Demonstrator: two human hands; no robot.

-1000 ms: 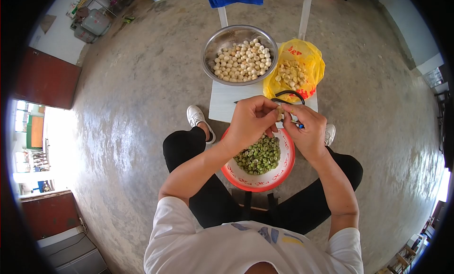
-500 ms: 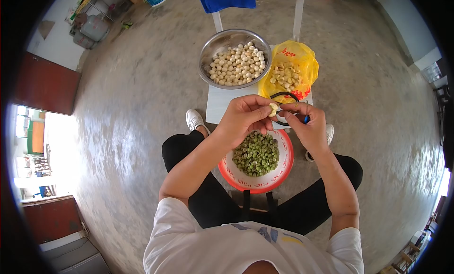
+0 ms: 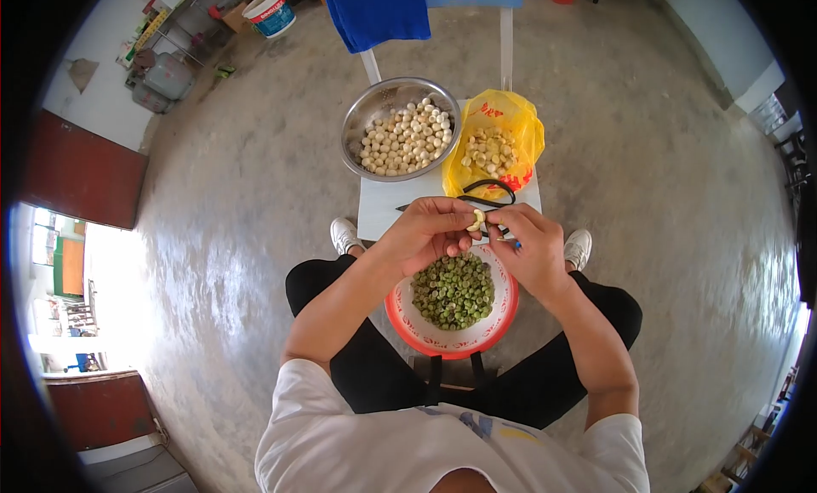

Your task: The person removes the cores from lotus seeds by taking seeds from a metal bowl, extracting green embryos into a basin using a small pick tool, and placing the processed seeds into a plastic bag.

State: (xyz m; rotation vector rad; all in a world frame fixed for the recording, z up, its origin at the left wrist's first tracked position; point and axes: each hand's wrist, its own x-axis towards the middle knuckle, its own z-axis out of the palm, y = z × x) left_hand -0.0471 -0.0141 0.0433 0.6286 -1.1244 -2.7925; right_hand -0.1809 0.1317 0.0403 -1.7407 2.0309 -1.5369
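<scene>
My left hand [image 3: 432,229] is closed, pinching a pale yellow lotus seed [image 3: 477,220] between thumb and fingers. The seed looks curved and partly split. Close against it, my right hand [image 3: 529,241] is also closed, with a small blue-handled tool [image 3: 517,245] in its grip; most of the tool is hidden by the fingers. Below both hands, a red-rimmed white basin [image 3: 408,327] holds many green pieces that look like lotus seeds in their shells [image 3: 454,293]. Black-handled scissors [image 3: 495,185] lie just beyond the fingers, partly covered by my hands.
On the white stool [image 3: 379,205] stand a steel bowl [image 3: 347,144] of whitish seeds [image 3: 407,140] and a yellow plastic bag [image 3: 529,136] with pale pieces inside. A blue cloth [image 3: 374,17] hangs behind. Farther left are a paint bucket [image 3: 271,15] and gas cylinders [image 3: 170,74].
The camera view has shifted, so the stool and bowls sit lower and further left. Both hands stay together at the seed, which has turned; the right hand's tool now points differently.
</scene>
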